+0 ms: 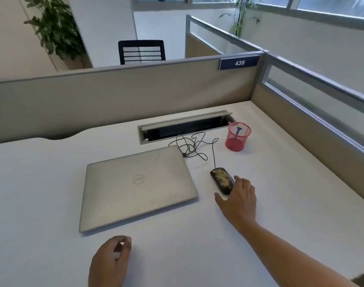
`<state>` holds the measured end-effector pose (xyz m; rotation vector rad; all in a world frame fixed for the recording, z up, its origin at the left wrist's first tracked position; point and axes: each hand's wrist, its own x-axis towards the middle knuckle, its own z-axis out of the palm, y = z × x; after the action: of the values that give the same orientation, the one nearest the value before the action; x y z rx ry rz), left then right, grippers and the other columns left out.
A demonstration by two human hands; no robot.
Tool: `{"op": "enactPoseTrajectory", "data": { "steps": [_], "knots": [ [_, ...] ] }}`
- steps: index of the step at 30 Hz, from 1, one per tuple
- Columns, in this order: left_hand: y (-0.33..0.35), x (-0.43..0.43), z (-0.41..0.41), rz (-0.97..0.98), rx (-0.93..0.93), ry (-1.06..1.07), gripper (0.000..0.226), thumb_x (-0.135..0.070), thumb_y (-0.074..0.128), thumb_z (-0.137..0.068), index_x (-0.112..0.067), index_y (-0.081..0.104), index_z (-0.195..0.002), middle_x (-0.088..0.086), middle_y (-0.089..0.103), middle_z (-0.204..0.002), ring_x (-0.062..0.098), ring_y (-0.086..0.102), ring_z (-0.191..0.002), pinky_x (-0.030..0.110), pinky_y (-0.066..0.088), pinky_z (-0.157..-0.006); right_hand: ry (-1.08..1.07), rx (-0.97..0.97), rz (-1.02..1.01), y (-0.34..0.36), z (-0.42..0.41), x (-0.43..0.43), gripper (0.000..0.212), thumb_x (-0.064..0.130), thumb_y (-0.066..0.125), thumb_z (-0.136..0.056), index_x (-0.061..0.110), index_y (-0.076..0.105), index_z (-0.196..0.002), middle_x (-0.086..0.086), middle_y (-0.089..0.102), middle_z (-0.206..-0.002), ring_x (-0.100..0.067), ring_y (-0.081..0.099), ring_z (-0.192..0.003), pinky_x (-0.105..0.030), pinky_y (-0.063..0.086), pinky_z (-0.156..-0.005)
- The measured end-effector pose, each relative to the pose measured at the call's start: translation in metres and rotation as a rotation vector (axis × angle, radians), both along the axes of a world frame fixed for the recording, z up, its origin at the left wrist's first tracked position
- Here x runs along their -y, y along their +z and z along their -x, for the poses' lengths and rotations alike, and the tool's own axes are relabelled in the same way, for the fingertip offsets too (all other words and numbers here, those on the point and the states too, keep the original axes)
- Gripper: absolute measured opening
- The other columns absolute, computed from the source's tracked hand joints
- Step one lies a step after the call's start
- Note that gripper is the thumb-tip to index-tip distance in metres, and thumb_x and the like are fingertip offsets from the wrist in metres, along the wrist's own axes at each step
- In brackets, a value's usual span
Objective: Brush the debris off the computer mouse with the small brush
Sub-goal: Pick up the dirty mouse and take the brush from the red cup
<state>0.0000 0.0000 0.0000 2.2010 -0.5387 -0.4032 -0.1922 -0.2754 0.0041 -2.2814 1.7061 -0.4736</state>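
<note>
A black wired computer mouse (pixel 221 180) speckled with yellowish debris lies on the white desk (pixel 291 204), right of the laptop. My right hand (pixel 239 198) wraps the mouse's near end, thumb on its left side and fingers on its right. The small brush (pixel 238 131) with a dark handle stands in a red mesh cup (pixel 237 139) farther back and right. My left hand (pixel 110 259) hovers low near the desk's front, fingers loosely curled and holding nothing.
A closed silver laptop (pixel 137 187) lies left of the mouse. The mouse's tangled cable (pixel 194 146) runs back toward an open cable slot (pixel 185 128). Grey partition walls (pixel 114 96) close the desk at the back and right.
</note>
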Motion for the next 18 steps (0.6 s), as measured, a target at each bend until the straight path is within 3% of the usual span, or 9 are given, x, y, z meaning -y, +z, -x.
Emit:
{"op": "enactPoseTrajectory", "data": {
  "steps": [2, 4, 7, 18],
  "knots": [
    [-0.002, 0.014, 0.011, 0.141, -0.119, 0.053, 0.020, -0.016, 0.070, -0.088, -0.034, 0.069, -0.077, 0.004, 0.067, -0.064, 0.014, 0.064, -0.066, 0.019, 0.046, -0.068, -0.030, 0.013, -0.054, 0.000, 0.000, 0.010, 0.092, 0.054, 0.072, -0.074, 0.006, 0.038, -0.145, -0.013, 0.049, -0.139, -0.032, 0.045, -0.126, -0.042, 0.041, -0.104],
    [0.000, 0.031, 0.023, 0.263, -0.271, 0.065, 0.015, -0.007, 0.067, -0.089, -0.021, 0.070, -0.088, 0.007, 0.067, -0.059, 0.023, 0.065, -0.058, 0.030, 0.050, -0.068, -0.028, 0.022, -0.089, -0.003, 0.000, 0.021, 0.094, 0.057, 0.071, -0.074, 0.007, 0.037, -0.145, -0.011, 0.049, -0.141, -0.031, 0.045, -0.128, -0.042, 0.042, -0.104],
    [0.005, 0.061, 0.036, 0.369, -0.397, 0.023, 0.013, -0.004, 0.064, -0.090, -0.013, 0.068, -0.098, 0.006, 0.067, -0.062, 0.014, 0.064, -0.051, 0.039, 0.053, -0.069, -0.015, 0.049, -0.112, -0.009, -0.002, 0.034, 0.096, 0.059, 0.071, -0.072, 0.009, 0.037, -0.146, -0.010, 0.050, -0.140, -0.030, 0.046, -0.127, -0.042, 0.043, -0.102],
    [0.035, 0.164, 0.066, 0.382, -0.689, -0.107, 0.015, -0.014, 0.064, -0.092, -0.012, 0.064, -0.106, 0.006, 0.071, -0.074, 0.015, 0.061, -0.057, 0.028, 0.048, -0.062, -0.005, 0.020, -0.117, -0.020, -0.005, 0.051, 0.091, 0.065, 0.067, -0.067, 0.016, 0.045, -0.140, -0.004, 0.055, -0.125, -0.026, 0.047, -0.117, -0.036, 0.042, -0.097]
  ]
}}
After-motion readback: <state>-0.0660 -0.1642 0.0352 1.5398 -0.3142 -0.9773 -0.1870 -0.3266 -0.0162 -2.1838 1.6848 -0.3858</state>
